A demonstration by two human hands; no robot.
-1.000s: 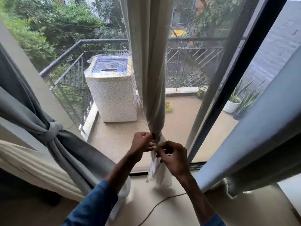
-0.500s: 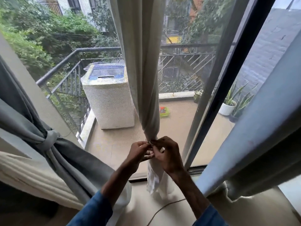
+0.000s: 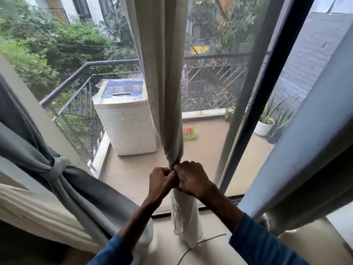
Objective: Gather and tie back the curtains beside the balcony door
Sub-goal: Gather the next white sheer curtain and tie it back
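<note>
A beige curtain (image 3: 162, 77) hangs in the middle of the balcony door, gathered into a narrow bunch. My left hand (image 3: 160, 180) and my right hand (image 3: 192, 177) meet at the bunch's narrowest point, knuckles touching, fingers curled round the fabric there. Whatever tie they hold is hidden inside the fists. Below them the curtain's lower end (image 3: 184, 222) hangs loose to the floor. A grey curtain (image 3: 38, 155) on the left is tied back with a knotted band (image 3: 57, 169). Another grey curtain (image 3: 313, 142) slants across the right.
The dark door frame (image 3: 248, 104) stands right of the beige curtain. Outside are a covered washing machine (image 3: 124, 125), a railing (image 3: 72, 104), a small green basket (image 3: 189, 133) and potted plants (image 3: 267, 123). A thin cord (image 3: 198, 243) lies on the floor by the curtain's foot.
Both hands have closed into tight fists pressed together on the gathered curtain, and the bunch looks pulled tighter. The view has tilted down slightly.
</note>
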